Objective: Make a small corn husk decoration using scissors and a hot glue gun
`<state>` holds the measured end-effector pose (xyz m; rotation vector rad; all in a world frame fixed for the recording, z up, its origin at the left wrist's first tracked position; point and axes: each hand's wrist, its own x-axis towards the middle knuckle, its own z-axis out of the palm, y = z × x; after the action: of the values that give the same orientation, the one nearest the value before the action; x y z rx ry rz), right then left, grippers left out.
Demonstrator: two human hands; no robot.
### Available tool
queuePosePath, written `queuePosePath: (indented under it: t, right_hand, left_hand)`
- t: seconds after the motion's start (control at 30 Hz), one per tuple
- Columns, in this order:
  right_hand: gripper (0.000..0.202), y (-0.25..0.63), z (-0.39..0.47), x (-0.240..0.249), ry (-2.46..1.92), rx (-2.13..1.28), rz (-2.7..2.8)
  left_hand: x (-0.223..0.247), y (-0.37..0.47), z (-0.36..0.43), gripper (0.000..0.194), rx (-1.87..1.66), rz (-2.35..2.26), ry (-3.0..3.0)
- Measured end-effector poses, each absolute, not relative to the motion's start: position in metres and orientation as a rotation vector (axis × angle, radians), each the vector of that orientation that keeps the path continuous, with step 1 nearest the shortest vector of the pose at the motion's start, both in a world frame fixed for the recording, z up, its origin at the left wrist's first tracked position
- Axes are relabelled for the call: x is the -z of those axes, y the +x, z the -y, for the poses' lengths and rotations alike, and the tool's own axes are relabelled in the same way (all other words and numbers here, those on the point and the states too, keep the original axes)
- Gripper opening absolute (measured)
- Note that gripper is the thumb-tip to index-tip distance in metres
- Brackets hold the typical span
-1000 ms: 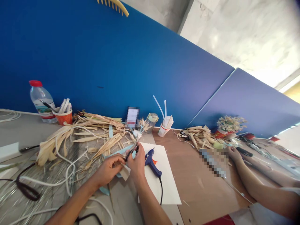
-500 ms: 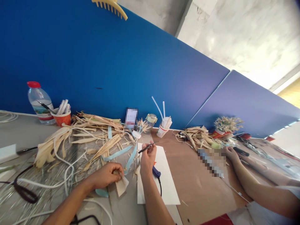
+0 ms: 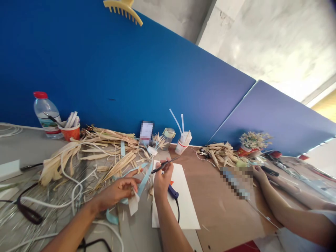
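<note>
My left hand [image 3: 122,191] pinches a small pale piece of corn husk [image 3: 133,204] that hangs from the fingertips, while the index finger stretches out over light blue strips [image 3: 144,180]. In my right hand [image 3: 162,182] is a pair of slim dark tweezers [image 3: 164,164], points toward the upper right. That hand is raised above a white sheet [image 3: 185,196]. Beside its wrist, a dark blue glue gun [image 3: 173,192] with an orange tip lies on the sheet, its cord running toward me.
Dried husks [image 3: 110,134] and white cables [image 3: 76,190] spread across the left. Along the blue partition stand a bottle [image 3: 47,117], an orange cup [image 3: 70,132], a phone [image 3: 146,133], a jar [image 3: 168,136] and a white cup [image 3: 181,146]. Another person's arm [image 3: 278,199] rests at right.
My left hand has shifted slightly left, its index finger now extended, and the husk piece has turned more upright. My right hand has tilted the tweezers slightly and moved a little left.
</note>
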<state>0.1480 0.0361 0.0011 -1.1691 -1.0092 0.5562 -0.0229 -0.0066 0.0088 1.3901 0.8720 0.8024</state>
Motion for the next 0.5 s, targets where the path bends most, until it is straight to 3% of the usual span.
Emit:
queuePosePath:
  t: [0.5]
  right_hand:
    - [0.047, 0.133, -0.028, 0.006, -1.209, -0.550, 1.255]
  left_hand:
    - [0.007, -0.009, 0.005, 0.013, -0.917, -0.851, 1.186]
